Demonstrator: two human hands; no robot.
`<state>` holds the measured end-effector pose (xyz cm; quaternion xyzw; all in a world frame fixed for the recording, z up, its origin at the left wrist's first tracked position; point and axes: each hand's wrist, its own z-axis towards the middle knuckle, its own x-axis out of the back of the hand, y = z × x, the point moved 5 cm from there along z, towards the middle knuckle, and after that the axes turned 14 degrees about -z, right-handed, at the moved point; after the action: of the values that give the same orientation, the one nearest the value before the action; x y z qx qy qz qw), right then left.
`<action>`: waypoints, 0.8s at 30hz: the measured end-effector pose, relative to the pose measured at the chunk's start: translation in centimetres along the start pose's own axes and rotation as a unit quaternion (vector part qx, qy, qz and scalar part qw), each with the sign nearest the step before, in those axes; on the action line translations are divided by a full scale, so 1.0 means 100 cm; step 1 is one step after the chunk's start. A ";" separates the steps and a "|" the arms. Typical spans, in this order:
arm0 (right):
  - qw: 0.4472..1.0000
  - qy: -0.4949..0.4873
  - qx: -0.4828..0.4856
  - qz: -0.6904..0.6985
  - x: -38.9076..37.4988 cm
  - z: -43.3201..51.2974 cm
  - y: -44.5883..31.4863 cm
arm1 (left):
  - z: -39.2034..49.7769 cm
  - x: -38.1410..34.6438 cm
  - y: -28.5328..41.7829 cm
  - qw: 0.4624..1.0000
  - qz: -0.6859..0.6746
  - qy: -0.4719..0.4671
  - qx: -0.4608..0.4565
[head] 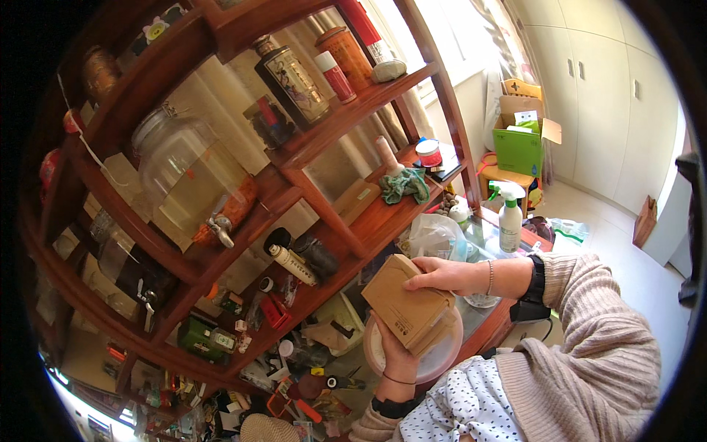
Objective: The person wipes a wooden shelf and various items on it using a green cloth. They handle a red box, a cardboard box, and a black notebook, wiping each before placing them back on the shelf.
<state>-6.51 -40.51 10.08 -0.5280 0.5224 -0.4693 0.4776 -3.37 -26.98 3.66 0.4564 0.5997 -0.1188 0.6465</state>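
A brown cardboard box (406, 301) with small printing on it is held between my hands at the front edge of the desk. My right hand (439, 275) grips its far right end, with the thumb on the upper face. From below, my left hand (396, 347) supports the near end, its fingers partly hidden under the cardboard. Beneath the box is a round translucent plastic tub (450, 353), partly covered by it. Whether the box is open or closed cannot be made out.
A reddish wooden display shelf (331, 243) holds bottles and a large glass jar with a tap (193, 177). On the desk are a spray bottle (509, 224), a plastic bag (436, 235) and much small clutter (309, 381). A green carton (518, 143) rests on a wooden chair (497, 175).
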 end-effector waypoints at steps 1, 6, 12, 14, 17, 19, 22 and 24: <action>1.000 0.002 -0.004 0.016 0.000 0.001 0.000 | 0.000 0.000 0.000 1.000 0.003 0.006 0.000; 0.990 0.037 -0.024 0.131 0.004 0.000 0.003 | -0.004 -0.006 0.006 0.999 0.049 0.008 -0.019; 0.974 0.178 0.063 0.124 0.061 0.007 -0.013 | -0.003 -0.004 0.017 0.999 0.012 0.046 -0.016; 0.961 0.226 0.102 0.125 0.086 0.023 -0.025 | -0.003 -0.001 0.020 0.998 0.002 0.048 -0.032; 0.948 0.258 0.157 0.097 0.114 0.050 -0.044 | -0.001 0.006 0.024 0.996 -0.011 0.064 -0.054; 0.949 0.292 0.099 0.063 0.131 0.078 -0.051 | 0.002 0.010 0.025 0.996 -0.019 0.060 -0.057; 0.947 0.317 0.053 0.002 0.148 0.129 -0.057 | 0.002 0.015 0.028 0.997 -0.022 0.053 -0.053; 0.936 0.347 0.020 -0.059 0.161 0.161 -0.056 | 0.000 0.020 0.029 0.996 -0.014 0.065 -0.061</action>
<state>10.34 -56.37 13.91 -0.3526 0.6137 -0.6610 0.2490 -0.80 -24.59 3.25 0.4145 0.6528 -0.0611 0.6312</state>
